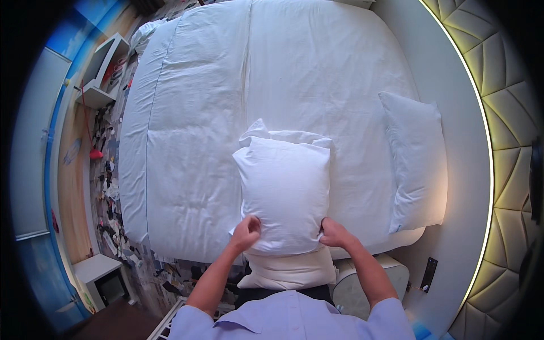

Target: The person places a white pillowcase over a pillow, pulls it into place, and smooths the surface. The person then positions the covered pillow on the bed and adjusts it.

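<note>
In front of me a white pillowcase [286, 192] lies over the near side of the bed, filled out in the middle and loose and folded at its far end. A creamier pillow [289, 272] shows below the case's near edge, close against my body. My left hand [247, 232] is closed on the left edge of the pillowcase, fingers curled in. On the opposite edge my right hand [335, 232] pinches the cloth. Both hands are at about the same height, near the case's lower corners.
A wide bed [192, 113] with white bedding spreads ahead. Another white pillow [416, 161] rests at its right side, by the padded headboard wall [510, 175]. A rounded pale seat or stand [371, 286] is near my right arm. White shelf units [99, 269] stand along the left wall.
</note>
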Motion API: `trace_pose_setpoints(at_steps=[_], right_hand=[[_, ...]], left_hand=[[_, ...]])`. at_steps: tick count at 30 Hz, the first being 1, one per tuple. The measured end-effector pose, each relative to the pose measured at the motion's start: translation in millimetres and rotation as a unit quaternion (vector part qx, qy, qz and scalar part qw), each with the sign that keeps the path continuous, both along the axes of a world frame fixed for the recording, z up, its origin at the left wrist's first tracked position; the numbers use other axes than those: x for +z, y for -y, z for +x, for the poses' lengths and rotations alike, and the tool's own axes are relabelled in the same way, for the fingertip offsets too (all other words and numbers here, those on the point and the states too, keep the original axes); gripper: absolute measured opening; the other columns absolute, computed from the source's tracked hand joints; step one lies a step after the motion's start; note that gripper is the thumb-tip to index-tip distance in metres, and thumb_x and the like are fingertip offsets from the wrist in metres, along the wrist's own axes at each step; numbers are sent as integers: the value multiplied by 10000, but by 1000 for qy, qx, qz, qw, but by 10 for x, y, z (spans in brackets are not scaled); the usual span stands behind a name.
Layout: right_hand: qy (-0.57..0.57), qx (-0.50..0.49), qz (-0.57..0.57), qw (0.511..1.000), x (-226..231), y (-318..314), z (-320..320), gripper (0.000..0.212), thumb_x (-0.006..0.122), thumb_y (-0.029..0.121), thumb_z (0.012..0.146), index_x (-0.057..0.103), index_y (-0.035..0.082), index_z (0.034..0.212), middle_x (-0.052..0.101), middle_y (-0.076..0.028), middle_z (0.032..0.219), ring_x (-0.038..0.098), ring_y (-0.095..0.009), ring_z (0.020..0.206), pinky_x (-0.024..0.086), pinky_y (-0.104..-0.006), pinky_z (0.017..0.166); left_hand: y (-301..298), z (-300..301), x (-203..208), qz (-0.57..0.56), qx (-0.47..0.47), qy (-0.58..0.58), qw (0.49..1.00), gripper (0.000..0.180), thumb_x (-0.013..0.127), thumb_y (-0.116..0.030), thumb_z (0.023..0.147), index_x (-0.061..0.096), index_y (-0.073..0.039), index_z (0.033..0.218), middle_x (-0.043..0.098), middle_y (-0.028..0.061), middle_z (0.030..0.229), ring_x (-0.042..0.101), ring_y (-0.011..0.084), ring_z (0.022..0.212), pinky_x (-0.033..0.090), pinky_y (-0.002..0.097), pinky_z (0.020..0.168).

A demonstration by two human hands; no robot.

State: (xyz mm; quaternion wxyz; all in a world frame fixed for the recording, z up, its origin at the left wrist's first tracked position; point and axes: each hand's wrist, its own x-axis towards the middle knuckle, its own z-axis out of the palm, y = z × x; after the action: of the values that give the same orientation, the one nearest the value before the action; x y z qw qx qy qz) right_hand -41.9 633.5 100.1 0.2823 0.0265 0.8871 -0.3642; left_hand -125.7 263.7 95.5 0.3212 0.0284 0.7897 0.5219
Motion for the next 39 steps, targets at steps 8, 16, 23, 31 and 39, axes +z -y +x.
trace_pose_setpoints(at_steps=[8, 16, 23, 31, 39], right_hand=[[142, -323, -156, 923, -128, -326, -629, 449, 701, 347, 904, 652, -20, 1158, 694, -87, 1033, 635, -172, 953, 525, -339, 830], [165, -428, -227, 859, -989, -433, -1193, 544, 562, 515, 1016, 571, 78, 1340, 662, -55, 1176, 621, -165, 1023, 527, -375, 834], [44, -537, -453, 710, -1483, -379, -1535, 500, 554, 342, 1049, 536, 18, 1430, 658, -101, 1296, 635, -200, 1138, 508, -344, 993], [40, -513, -545, 662, -1176, -319, -1573, 355, 568, 150, 1014, 580, 42, 1352, 701, -89, 1188, 690, -176, 1028, 580, -329, 881], [129, -512, -617, 583, -702, -364, -1866, 322, 557, 150, 1014, 632, 1, 1290, 714, -135, 1188, 715, -220, 1003, 601, -375, 878]], left_hand=[[-210, -1157, -564, -120, 215, -106, 963, 613, 709, -341, 937, 533, 23, 1397, 626, 205, 1263, 649, 269, 977, 515, 386, 908], [-346, -1889, -1057, -73, 237, -104, 963, 550, 664, -289, 964, 553, 12, 1411, 633, 209, 1357, 605, 339, 1251, 467, 396, 1039], [-504, -2142, -1195, -47, 342, -51, 937, 327, 699, -161, 963, 701, 52, 1212, 757, 130, 1080, 706, 189, 951, 549, 311, 861], [-559, -2208, -1369, 191, 297, 104, 930, 246, 637, -122, 992, 710, 40, 1163, 750, 87, 1001, 681, 127, 862, 554, 281, 786], [-539, -2164, -1069, 128, 210, -33, 969, 412, 480, -303, 1088, 682, 30, 1222, 728, 96, 1126, 672, 140, 982, 546, 321, 856]])
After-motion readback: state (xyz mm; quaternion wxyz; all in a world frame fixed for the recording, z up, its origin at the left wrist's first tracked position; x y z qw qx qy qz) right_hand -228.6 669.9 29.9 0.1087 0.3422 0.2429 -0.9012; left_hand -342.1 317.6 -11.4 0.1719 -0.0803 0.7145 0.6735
